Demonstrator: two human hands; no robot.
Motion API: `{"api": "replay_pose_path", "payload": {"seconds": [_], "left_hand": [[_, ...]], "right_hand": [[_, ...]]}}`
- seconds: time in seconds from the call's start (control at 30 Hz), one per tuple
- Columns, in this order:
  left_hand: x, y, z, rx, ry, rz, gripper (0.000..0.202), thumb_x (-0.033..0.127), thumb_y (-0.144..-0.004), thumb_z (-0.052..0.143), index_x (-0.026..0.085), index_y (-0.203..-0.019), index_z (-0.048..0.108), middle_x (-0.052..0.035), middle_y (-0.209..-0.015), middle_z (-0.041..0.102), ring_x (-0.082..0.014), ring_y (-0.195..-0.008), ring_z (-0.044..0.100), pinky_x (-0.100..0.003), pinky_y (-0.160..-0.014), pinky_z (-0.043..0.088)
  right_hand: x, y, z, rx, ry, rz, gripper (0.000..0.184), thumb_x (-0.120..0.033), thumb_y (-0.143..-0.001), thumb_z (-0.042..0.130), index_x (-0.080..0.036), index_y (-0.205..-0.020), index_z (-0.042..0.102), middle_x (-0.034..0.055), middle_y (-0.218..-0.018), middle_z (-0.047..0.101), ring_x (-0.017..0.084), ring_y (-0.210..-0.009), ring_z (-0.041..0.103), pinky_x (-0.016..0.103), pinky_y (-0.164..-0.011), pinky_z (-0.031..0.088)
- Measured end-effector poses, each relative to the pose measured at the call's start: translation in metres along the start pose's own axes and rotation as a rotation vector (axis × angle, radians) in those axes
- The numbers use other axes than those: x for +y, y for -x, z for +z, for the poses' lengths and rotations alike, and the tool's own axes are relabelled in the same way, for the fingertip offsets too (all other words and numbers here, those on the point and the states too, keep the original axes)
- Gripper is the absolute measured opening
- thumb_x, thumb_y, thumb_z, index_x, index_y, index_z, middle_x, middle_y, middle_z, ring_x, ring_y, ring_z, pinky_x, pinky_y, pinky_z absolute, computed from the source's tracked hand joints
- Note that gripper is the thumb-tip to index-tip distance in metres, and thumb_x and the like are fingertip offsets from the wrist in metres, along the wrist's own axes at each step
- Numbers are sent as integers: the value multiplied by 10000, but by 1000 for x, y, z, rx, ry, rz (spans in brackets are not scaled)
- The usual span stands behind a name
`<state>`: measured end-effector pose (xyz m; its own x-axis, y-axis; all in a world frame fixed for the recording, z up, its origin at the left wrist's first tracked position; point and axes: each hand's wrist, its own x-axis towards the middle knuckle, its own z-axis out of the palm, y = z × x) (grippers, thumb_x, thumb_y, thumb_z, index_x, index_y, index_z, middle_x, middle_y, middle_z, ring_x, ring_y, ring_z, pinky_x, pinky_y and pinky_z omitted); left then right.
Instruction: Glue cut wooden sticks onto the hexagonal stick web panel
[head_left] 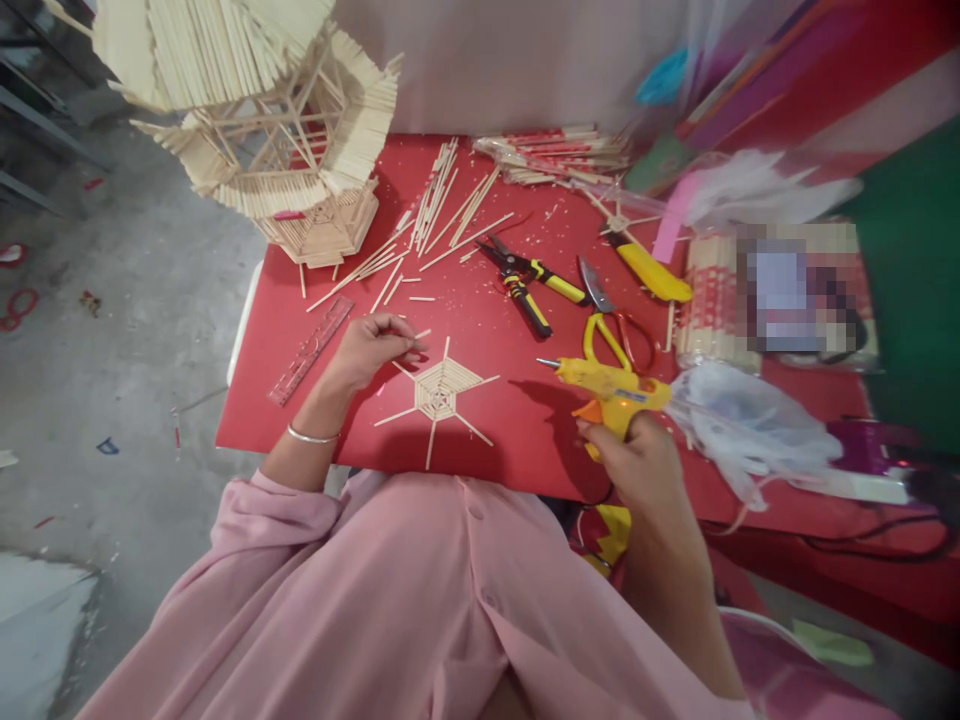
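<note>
My right hand (637,465) grips a yellow glue gun (611,388), its nozzle pointing left toward a hexagonal web of thin wooden sticks (440,390) lying on the red table (517,420). My left hand (371,345) rests just left of the web, fingers pinched on a short wooden stick (420,336). A silver bangle sits on the left wrist.
A tall stick-built tower model (285,130) stands at the table's far left corner. Loose sticks (435,205), a clear ruler (311,350), black-and-yellow cutters (525,285), yellow-handled scissors (607,320), a yellow utility knife (652,272), stick bundles (559,155) and plastic bags (742,420) lie around.
</note>
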<state>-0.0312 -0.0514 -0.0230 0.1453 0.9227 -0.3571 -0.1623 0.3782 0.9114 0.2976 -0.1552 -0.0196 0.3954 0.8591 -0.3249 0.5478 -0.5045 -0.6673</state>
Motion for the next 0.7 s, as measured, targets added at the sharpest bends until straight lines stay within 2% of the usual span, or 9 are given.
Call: {"api": "replay_pose_path", "payload": {"seconds": [0.1,0.2,0.27,0.33,0.4,0.47,0.57,0.7], "left_hand": [[-3,-1,-1,-22,14,5,232,175,-618,854,126,-696,640,-72,-717,756,-216,-733,777,-293,-660,637],[-5,-3,3,-51,37,-11,290,212,-592,896,122,-732,658,-73,-717,758,-201,-692,763,-280,-629,622],[-7,-5,7,-55,59,-26,337,232,-568,918,129,-751,654,-63,-699,753,-192,-674,752,-273,-615,611],[-10,-6,12,-58,79,-28,364,244,-551,931,136,-753,648,-48,-688,747,-176,-668,740,-267,-624,604],[-10,-8,16,-74,74,-2,363,250,-545,935,139,-738,648,-30,-682,737,-149,-652,717,-253,-635,589],[-9,-9,16,-109,21,32,331,246,-559,928,134,-725,665,-16,-676,724,-119,-634,683,-231,-634,561],[-5,-13,12,-203,-123,31,250,237,-606,895,117,-737,719,-22,-682,717,-105,-626,643,-223,-622,525],[-1,-17,4,-273,-297,40,177,225,-661,847,108,-767,765,-44,-712,727,-124,-653,634,-239,-620,510]], "right_hand": [[-23,8,11,-32,-89,-85,333,-538,-670,700,-211,-632,652,37,-605,675,195,-583,606,297,-525,439],[-56,9,32,-53,-145,-204,328,-515,-695,726,-201,-629,654,28,-587,650,183,-561,586,306,-539,450],[-79,4,50,-34,-266,-266,318,-507,-710,746,-193,-725,696,16,-616,660,173,-557,588,317,-576,488],[-99,-3,69,-103,-349,-307,368,-522,-707,765,-186,-856,741,28,-707,710,173,-580,618,323,-594,516],[-114,-11,85,-117,-318,-347,365,-499,-688,785,-182,-868,754,43,-752,732,190,-647,658,326,-624,528],[-123,-18,97,-96,-273,-367,327,-489,-690,776,-180,-791,738,51,-733,729,206,-681,675,330,-633,527],[-130,-25,102,-90,-199,-381,310,-486,-681,768,-187,-712,691,53,-698,713,220,-688,673,329,-612,513],[-126,-26,85,-127,-57,-435,314,-492,-670,748,-199,-747,662,40,-706,693,216,-670,650,331,-592,495]]}}
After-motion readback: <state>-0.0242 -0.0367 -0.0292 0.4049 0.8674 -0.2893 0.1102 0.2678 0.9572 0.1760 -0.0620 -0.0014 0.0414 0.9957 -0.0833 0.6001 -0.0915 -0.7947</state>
